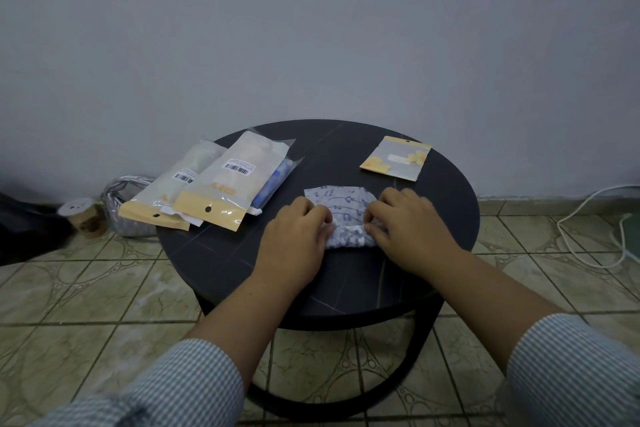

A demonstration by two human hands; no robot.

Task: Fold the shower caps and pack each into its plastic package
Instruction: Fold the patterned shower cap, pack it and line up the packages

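Note:
A white shower cap [343, 208] with a blue music-note print lies partly folded on the round black table [221, 260]. My left hand [294, 243] grips its left near edge with curled fingers. My right hand [405, 229] pinches its right near edge. An empty flat package [396, 158] with a yellow header lies at the far right of the table. Two filled packages [228, 180] [173, 191] with barcodes lie overlapping at the far left. A blue item [273, 184] shows under the nearer of the two.
On the tiled floor to the left stand a silvery bag [121, 204] and a small round jar [81, 215] beside a dark shape. A white cable [581, 239] runs along the floor at right. The wall stands just behind the table.

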